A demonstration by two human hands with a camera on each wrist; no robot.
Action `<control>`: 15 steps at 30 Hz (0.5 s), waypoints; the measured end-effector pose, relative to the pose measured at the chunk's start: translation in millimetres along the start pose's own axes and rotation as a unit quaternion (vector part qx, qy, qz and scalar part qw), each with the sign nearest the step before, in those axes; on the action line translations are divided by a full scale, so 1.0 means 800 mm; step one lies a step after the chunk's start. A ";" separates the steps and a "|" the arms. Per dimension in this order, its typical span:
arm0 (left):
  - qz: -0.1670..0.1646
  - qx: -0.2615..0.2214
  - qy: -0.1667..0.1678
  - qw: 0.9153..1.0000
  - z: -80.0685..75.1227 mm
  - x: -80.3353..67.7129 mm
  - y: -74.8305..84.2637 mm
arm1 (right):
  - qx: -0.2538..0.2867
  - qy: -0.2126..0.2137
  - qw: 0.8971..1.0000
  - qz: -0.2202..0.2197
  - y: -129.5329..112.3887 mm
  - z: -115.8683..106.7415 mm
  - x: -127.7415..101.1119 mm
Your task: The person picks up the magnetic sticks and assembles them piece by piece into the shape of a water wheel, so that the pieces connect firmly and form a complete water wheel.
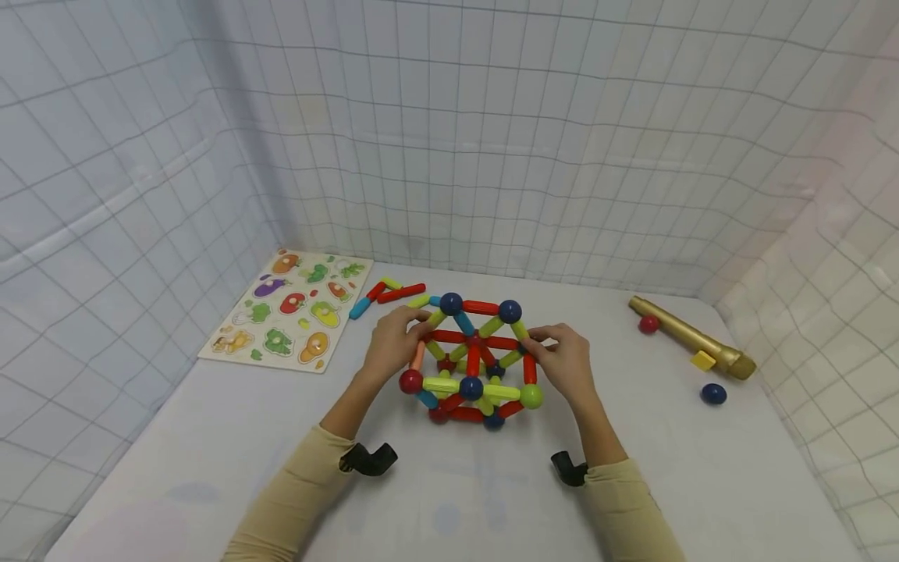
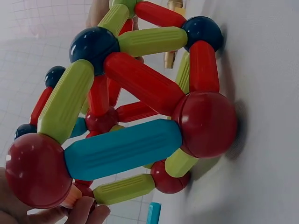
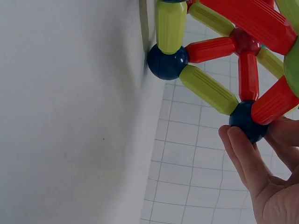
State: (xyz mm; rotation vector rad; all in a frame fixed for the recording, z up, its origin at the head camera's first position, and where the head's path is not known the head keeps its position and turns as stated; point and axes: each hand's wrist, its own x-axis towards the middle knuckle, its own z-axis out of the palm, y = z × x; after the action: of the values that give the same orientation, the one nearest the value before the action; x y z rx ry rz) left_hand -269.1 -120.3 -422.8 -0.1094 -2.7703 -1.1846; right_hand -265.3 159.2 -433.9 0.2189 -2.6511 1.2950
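A ball-and-stick model (image 1: 474, 357) of red, blue and green balls joined by coloured rods stands in the middle of the white table. My left hand (image 1: 393, 339) holds its left side, fingers at a red ball and an orange rod (image 2: 71, 197) in the left wrist view. On the opposite side, my right hand (image 1: 567, 359) pinches a dark blue corner ball (image 3: 248, 122) between thumb and fingers. Lower balls, such as a red one (image 2: 205, 123), sit close over the tabletop. The near red ball (image 2: 39, 170) partly hides my left fingers.
Loose rods (image 1: 402, 293) lie behind the model. At left is a vegetable puzzle board (image 1: 263, 316). To the right are a gold microphone (image 1: 691, 336), a red ball (image 1: 649, 324), a yellow piece (image 1: 702, 360) and a dark blue ball (image 1: 713, 393). Gridded curtains (image 1: 492, 156) surround the table.
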 end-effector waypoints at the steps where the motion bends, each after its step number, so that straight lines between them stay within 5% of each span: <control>1: 0.007 0.003 0.000 1.000 0.000 -0.001 0.000 | -0.002 0.002 1.000 -0.001 0.000 0.000 -0.001; 8: 0.002 -0.026 -0.106 0.994 -0.025 0.025 -0.027 | 0.026 -0.053 0.998 0.023 0.006 -0.005 -0.001; 12: -0.028 0.093 -0.048 0.994 -0.042 0.062 -0.064 | 0.039 -0.075 0.996 0.034 0.011 -0.005 0.001; 15: -0.055 0.193 -0.008 0.980 -0.048 0.082 -0.091 | 0.041 -0.082 0.995 0.039 0.013 -0.003 0.002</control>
State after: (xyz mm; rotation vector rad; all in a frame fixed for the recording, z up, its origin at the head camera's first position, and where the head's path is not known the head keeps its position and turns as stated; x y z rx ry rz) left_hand -339.0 -197.2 -439.4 0.0748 -2.9924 -0.6442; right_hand -268.8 167.4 -440.1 0.2465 -2.7701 1.4716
